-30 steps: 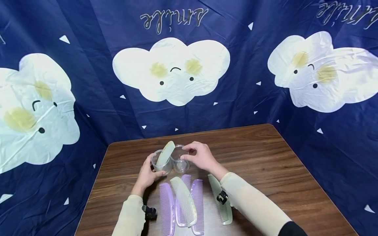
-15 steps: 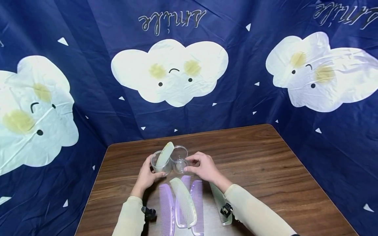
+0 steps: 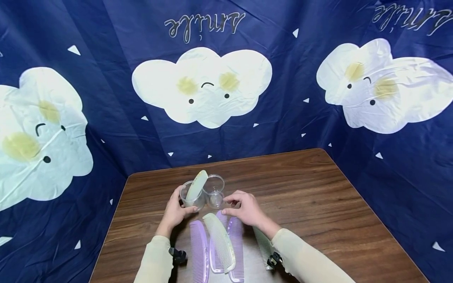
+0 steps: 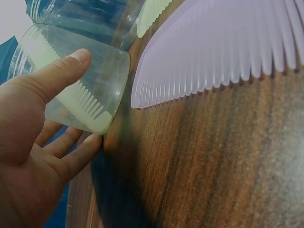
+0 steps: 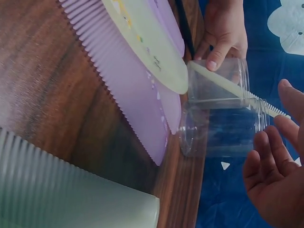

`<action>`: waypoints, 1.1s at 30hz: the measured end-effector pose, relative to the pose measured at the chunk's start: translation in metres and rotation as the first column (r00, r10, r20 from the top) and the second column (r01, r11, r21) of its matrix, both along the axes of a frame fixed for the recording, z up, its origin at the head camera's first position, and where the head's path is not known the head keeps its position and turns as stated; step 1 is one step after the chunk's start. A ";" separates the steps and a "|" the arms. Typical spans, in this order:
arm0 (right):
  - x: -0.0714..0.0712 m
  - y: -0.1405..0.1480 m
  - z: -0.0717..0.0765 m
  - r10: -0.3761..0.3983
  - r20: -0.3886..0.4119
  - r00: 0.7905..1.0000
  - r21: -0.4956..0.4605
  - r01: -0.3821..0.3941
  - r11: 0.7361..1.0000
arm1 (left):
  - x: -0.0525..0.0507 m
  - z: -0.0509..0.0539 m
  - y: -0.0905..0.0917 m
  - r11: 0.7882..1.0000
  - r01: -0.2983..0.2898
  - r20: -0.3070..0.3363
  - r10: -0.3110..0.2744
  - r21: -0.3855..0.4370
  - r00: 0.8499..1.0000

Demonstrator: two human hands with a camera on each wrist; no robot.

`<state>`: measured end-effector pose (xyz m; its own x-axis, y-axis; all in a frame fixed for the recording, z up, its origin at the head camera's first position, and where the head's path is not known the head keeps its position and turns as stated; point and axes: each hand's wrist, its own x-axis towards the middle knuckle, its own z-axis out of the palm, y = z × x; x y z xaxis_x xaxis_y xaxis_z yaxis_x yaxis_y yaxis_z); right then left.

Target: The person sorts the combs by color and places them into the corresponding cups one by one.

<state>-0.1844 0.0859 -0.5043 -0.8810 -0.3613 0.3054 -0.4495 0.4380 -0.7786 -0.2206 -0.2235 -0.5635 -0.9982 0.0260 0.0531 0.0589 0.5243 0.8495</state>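
My left hand (image 3: 174, 210) holds a clear plastic jar (image 3: 199, 201), thumb in front and fingers behind. A pale green comb (image 3: 198, 182) leans inside that jar, its upper end above the rim. Right beside it stands a second clear jar (image 3: 214, 190) with nothing visible inside. My right hand (image 3: 245, 207) hovers with bent, relaxed fingers just right of this second jar, over the far ends of the combs, holding nothing. In the right wrist view, its fingers (image 5: 270, 161) appear near the second jar's rim; contact is hard to judge.
Purple combs (image 3: 199, 247) lie on the wooden table (image 3: 301, 188) nearer the body, with a pale green comb (image 3: 221, 243) across them. Another green comb (image 3: 262, 247) lies partly under my right forearm. A blue cloud-print curtain (image 3: 212, 141) surrounds the table.
My right hand has come away from the second jar's rim, moving down and toward the body. The left hand stays on its jar.
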 end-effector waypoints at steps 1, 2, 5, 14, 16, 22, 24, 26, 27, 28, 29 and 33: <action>0.001 0.000 -0.001 0.000 0.000 1.000 0.001 0.000 1.000 | 0.000 0.000 0.000 1.000 -0.001 -0.001 0.001 -0.001 1.000; 0.003 -0.001 -0.001 0.000 0.004 1.000 -0.001 0.000 1.000 | 0.000 0.000 0.000 1.000 -0.001 -0.003 0.001 0.004 1.000; 0.007 -0.002 -0.003 0.000 0.013 1.000 0.001 0.000 1.000 | 0.001 0.001 0.000 1.000 -0.003 -0.003 0.003 0.004 1.000; 0.018 -0.001 -0.014 0.016 0.046 0.999 0.019 -0.017 1.000 | 0.002 0.000 0.001 1.000 -0.006 -0.011 0.006 0.003 1.000; 0.019 -0.001 -0.016 0.020 0.051 0.998 0.023 -0.021 1.000 | 0.001 0.000 0.001 1.000 -0.005 -0.014 0.005 0.003 1.000; 0.020 -0.002 -0.022 0.021 0.059 0.998 0.021 -0.022 1.000 | 0.001 0.001 0.001 1.000 -0.008 -0.017 0.008 0.016 1.000; 0.019 -0.004 -0.024 0.017 0.057 0.998 0.027 -0.019 0.999 | 0.001 0.001 0.001 1.000 -0.008 -0.015 0.009 0.017 1.000; 0.017 -0.005 -0.025 0.018 0.056 0.998 0.032 -0.020 0.999 | 0.000 0.002 0.002 1.000 -0.007 -0.011 0.007 0.021 1.000; 0.017 -0.006 -0.025 0.023 0.057 0.998 0.030 -0.025 0.999 | 0.000 0.002 0.002 1.000 -0.008 -0.011 0.008 0.019 1.000; 0.016 -0.007 -0.025 0.029 0.061 0.998 0.029 -0.031 0.999 | 0.000 0.002 0.002 1.000 -0.008 -0.009 0.008 0.018 1.000; 0.015 -0.008 -0.025 0.034 0.064 0.997 0.030 -0.036 0.999 | 0.000 0.002 0.002 1.000 -0.008 -0.007 0.008 0.014 1.000; 0.010 -0.014 -0.027 0.049 0.072 0.996 0.038 -0.052 0.998 | 0.000 0.002 0.001 1.000 -0.006 -0.006 0.006 0.004 1.000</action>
<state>-0.1748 0.0718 -0.5314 -0.8802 -0.4169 0.2269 -0.4161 0.4476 -0.7915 -0.2202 -0.2223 -0.5614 -0.9981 0.0193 0.0591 0.0605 0.5209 0.8515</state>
